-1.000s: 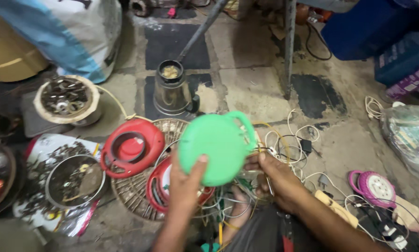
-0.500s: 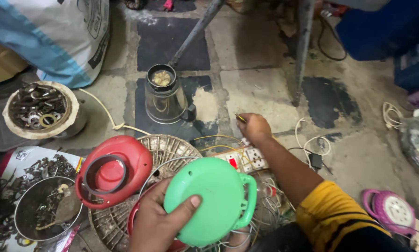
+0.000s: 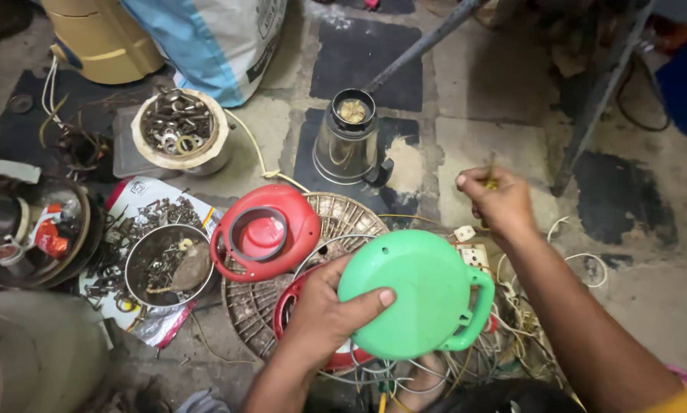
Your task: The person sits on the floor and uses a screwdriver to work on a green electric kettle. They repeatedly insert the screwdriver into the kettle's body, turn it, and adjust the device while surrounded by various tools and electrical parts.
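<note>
The left hand (image 3: 324, 313) grips the green round casing (image 3: 418, 294) from its left edge, thumb pressed flat on the smooth plastic face and fingers hidden behind it, so the piece is held tilted up toward the eyes. The casing is a domed disc with a loop handle on its right side and small holes near that handle.

The right hand (image 3: 500, 200), above and to the right of the casing, is closed in a pinch around a thin yellowish tool (image 3: 490, 174); only its short end sticks out, and what kind of tool it is, I cannot tell.

Just left of the casing lies a red casing (image 3: 265, 232) of the same shape, glossy, resting on a round wire grille (image 3: 305, 294) which is dusty and rusty. Under the casing, tangled wires (image 3: 512, 336) spread over the floor. Above the casing stands a steel mixer jar (image 3: 349, 141), shiny and conical. Far left of it, a metal bowl (image 3: 164, 264) holds dark screws and scrap.
</note>
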